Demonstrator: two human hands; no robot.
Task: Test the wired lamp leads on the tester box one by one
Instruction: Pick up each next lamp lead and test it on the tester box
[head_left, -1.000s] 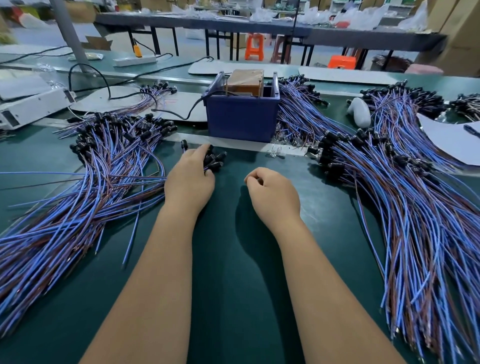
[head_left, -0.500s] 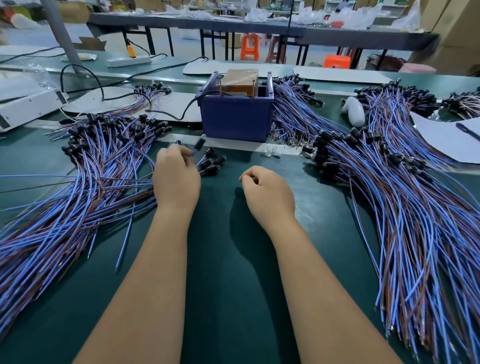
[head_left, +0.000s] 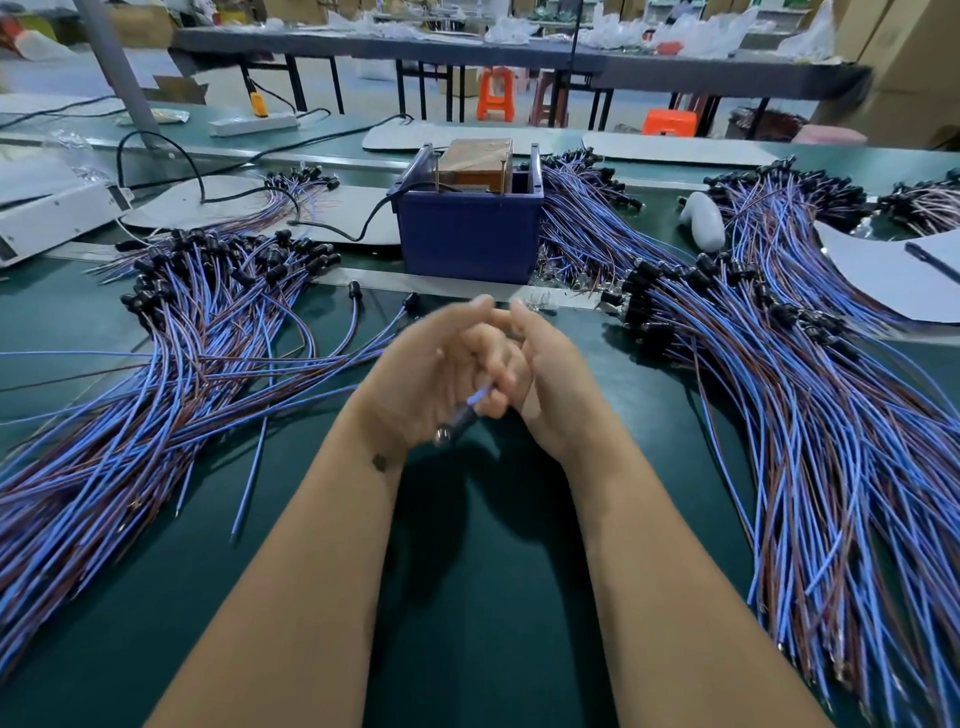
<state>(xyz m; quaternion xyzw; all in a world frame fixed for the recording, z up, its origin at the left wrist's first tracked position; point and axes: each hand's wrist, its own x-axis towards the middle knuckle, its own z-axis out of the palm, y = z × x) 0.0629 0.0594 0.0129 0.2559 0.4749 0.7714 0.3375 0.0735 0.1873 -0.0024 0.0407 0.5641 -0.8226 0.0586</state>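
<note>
Before the blue tester box (head_left: 470, 236), both hands' grips hold one lamp lead (head_left: 462, 418).

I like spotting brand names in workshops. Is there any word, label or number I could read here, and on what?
None can be read.
Brown block in the blue box: no print shows.
White device at left: its dark panel is too blurred to read.
Paper at right: nothing legible.
</note>
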